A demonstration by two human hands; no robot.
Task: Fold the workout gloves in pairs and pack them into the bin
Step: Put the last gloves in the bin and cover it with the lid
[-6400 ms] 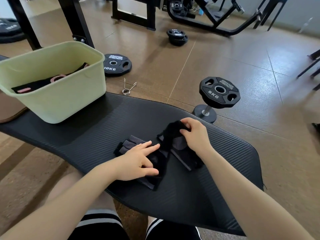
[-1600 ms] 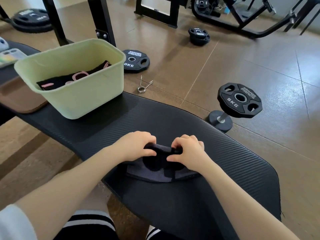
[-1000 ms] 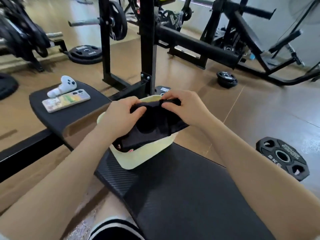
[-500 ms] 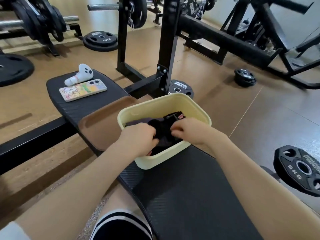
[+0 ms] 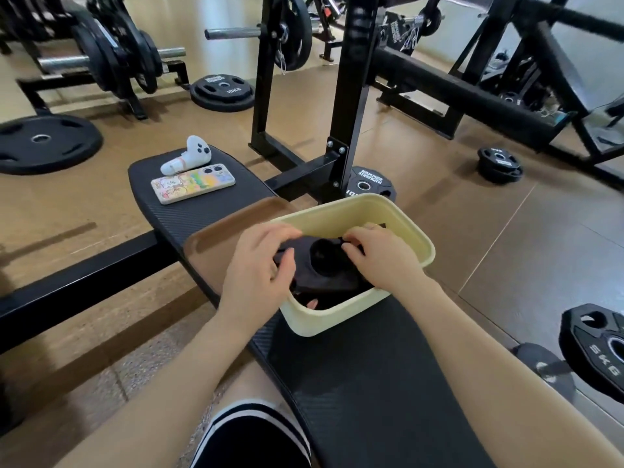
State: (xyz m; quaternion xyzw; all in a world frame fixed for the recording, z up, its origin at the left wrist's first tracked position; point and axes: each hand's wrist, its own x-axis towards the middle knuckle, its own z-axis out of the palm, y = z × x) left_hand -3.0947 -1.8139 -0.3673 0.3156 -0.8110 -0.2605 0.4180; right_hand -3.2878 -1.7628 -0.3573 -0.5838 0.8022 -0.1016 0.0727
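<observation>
A pale yellow bin stands on the black bench pad. Inside it lies a folded pair of black workout gloves on top of other dark gloves. My left hand rests over the bin's left side, fingers curled on the left edge of the folded pair. My right hand is over the bin's right side, fingertips on the pair's top right edge. The gloves beneath are mostly hidden.
A brown tray lies left of the bin. A phone and a white controller sit on the far pad. Black rack uprights stand behind. Weight plates lie on the floor to the right and left.
Both hands lifted the folded pair off the bench pad, carried it over to the bin and lowered it in. Since half a second ago the hands have stayed on the pair in the bin.
</observation>
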